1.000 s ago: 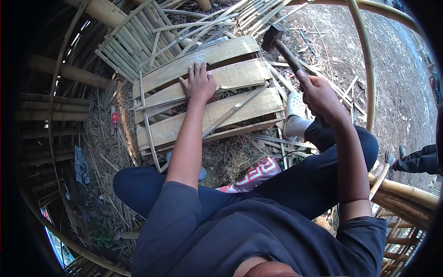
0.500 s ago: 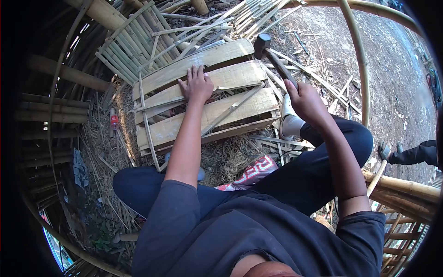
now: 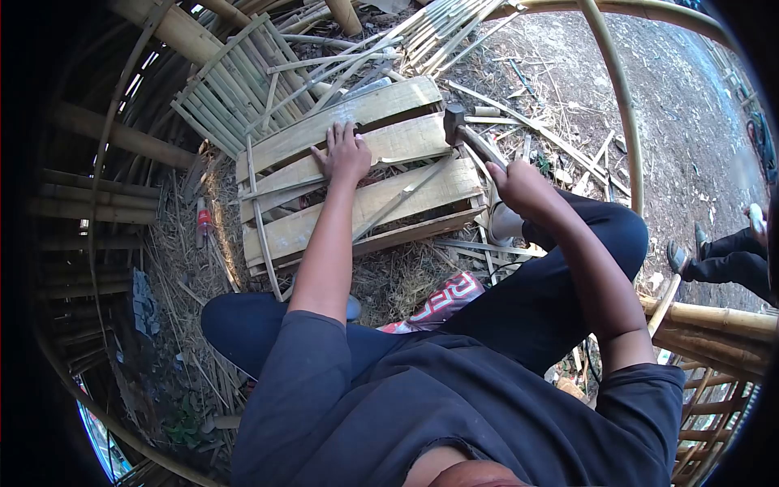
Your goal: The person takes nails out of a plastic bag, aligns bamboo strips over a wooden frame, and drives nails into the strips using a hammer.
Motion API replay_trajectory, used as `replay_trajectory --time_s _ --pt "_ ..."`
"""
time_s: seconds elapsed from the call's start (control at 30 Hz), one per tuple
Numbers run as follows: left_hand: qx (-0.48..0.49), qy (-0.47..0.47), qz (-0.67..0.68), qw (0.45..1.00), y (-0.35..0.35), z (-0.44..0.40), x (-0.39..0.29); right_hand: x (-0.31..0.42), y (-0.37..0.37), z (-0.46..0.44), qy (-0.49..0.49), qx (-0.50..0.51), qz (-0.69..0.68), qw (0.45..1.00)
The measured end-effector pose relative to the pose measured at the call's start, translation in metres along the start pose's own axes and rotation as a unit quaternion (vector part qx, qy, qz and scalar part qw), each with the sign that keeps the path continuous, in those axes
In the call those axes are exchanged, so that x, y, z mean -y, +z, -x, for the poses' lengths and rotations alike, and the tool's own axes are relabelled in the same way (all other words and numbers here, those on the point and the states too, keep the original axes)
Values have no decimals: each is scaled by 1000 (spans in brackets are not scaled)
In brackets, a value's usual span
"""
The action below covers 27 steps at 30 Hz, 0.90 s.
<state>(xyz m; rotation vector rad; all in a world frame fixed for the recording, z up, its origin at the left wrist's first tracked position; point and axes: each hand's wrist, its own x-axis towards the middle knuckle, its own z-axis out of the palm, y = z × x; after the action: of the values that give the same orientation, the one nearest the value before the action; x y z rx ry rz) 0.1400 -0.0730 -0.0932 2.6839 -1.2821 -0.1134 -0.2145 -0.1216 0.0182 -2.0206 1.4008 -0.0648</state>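
A slatted wooden crate [image 3: 398, 191] lies in front of my legs, its pale boards spaced with gaps. My left hand [image 3: 346, 152] rests with fingers spread on the upper boards. In my right hand [image 3: 523, 188] is the handle of a hammer [image 3: 455, 122], wrapped by my fingers. The hammer's dark head is at the crate's right end, near the middle board; whether it touches the wood I cannot tell. A thin bamboo strip [image 3: 403, 195] lies slantwise across the lower boards, and another strip [image 3: 260, 219] runs along the left end.
Behind the crate stands a bamboo slat panel [image 3: 235, 85] with loose strips [image 3: 442, 40] beside it. A bottle with a red label [image 3: 203, 221] lies at left on straw. A bent bamboo pole [image 3: 621, 97] rises at right. Another person's legs [image 3: 726, 256] show at far right.
My right hand and the hammer have come down and slightly left, bringing the head to the crate's right end. My left hand stays on the boards. At far right, more of the other person shows.
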Motion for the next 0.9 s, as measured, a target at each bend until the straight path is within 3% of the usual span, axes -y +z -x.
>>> replay_trajectory --time_s 0.1,0.13,0.27,0.37,0.4,0.43,0.5,0.63,0.73,0.83,0.9 --pt "-6 7 -3 1000 0 -1 -2 29 -43 15 53 27 -86 995" --pt "-2 1 0 1000 -1 -1 -3 33 -44 16 0 -33 -81 996" --pt "6 -2 2 1000 -3 6 -3 49 -52 14 -57 -102 -102 988" --pt "6 -1 6 1000 1 2 0 12 -8 1 -59 -34 51 996" --pt "-4 3 7 1000 1 2 1 11 -8 5 -39 20 49 998" --pt "-8 8 12 1000 1 0 2 13 -8 5 -39 -2 44 998" --pt "-15 19 22 999 4 0 5 22 -30 9 81 81 -76 991" --pt "-135 120 146 973 4 7 7 17 -24 4 47 25 -111 992" --pt "-104 156 218 958 -22 26 4 16 -23 5 56 32 -128 990" --pt "145 42 288 946 -46 59 -11 18 -23 8 73 55 -139 986" --pt "101 135 166 972 -62 92 -25 25 -30 14 95 86 -147 981"
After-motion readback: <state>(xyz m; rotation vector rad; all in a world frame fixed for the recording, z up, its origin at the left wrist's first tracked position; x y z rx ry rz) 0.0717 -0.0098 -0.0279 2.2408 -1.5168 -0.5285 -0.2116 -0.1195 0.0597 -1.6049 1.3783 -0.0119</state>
